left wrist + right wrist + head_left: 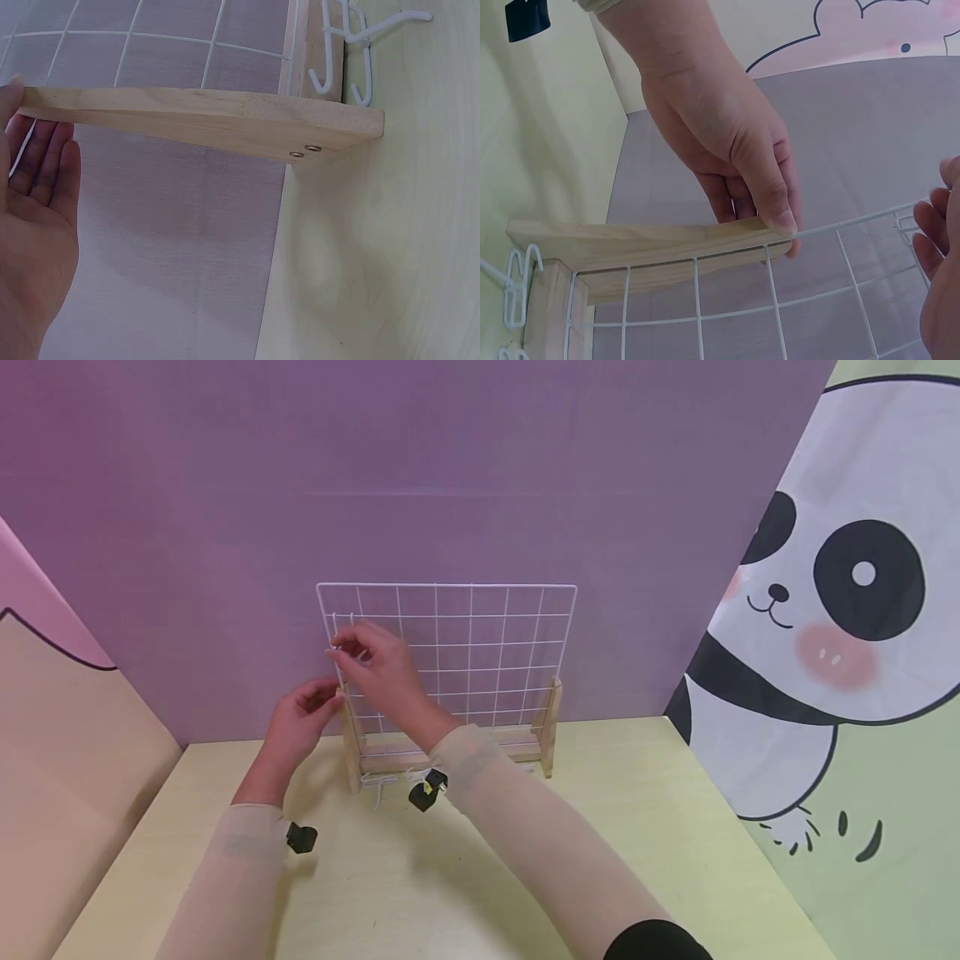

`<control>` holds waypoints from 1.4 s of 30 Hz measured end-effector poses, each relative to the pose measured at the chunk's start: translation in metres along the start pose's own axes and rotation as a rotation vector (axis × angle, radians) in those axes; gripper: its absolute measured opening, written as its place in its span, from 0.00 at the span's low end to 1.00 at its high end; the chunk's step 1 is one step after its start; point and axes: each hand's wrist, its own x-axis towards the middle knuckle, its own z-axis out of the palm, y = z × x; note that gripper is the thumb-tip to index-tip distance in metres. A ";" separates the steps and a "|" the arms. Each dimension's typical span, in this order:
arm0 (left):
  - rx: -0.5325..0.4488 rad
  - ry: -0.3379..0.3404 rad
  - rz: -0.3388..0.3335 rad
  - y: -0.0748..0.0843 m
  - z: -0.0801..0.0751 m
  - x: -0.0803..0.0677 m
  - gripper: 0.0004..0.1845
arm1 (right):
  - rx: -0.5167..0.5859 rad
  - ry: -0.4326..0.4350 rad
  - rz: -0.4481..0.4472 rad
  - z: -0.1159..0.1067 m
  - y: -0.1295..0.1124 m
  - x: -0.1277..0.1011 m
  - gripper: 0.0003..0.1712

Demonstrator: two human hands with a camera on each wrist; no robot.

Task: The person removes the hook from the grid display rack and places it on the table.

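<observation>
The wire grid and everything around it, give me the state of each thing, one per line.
Wire grid: upright in the wooden stand.
Wooden stand: standing on the table, against the purple backdrop.
Left hand: thumb pressed on the top of the stand's left post.
Right hand: pinching a white hook at the grid.
Spare hooks: lying on the table by the stand.

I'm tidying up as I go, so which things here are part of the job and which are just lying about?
In use:
white wire grid
wooden stand
white hook in right hand
left hand steadying the stand's post

Lying about:
spare hooks
panda backdrop
</observation>
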 end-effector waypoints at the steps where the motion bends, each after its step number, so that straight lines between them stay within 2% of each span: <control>1: -0.001 0.000 -0.002 0.000 0.000 0.000 0.20 | 0.010 0.005 0.007 0.000 0.000 0.000 0.05; 11: -0.011 -0.001 -0.002 0.004 0.000 -0.002 0.20 | 0.048 0.045 0.057 -0.001 -0.005 0.001 0.07; 18: 0.010 -0.011 -0.006 0.002 0.000 -0.001 0.21 | 0.046 0.081 -0.001 -0.005 -0.005 0.004 0.07; 28: 0.034 -0.012 -0.063 0.002 0.000 -0.001 0.23 | 0.047 0.110 -0.024 -0.014 -0.007 0.009 0.08; 42: 0.033 -0.019 -0.081 -0.001 -0.001 0.001 0.24 | 0.044 0.143 -0.105 -0.020 -0.009 0.012 0.07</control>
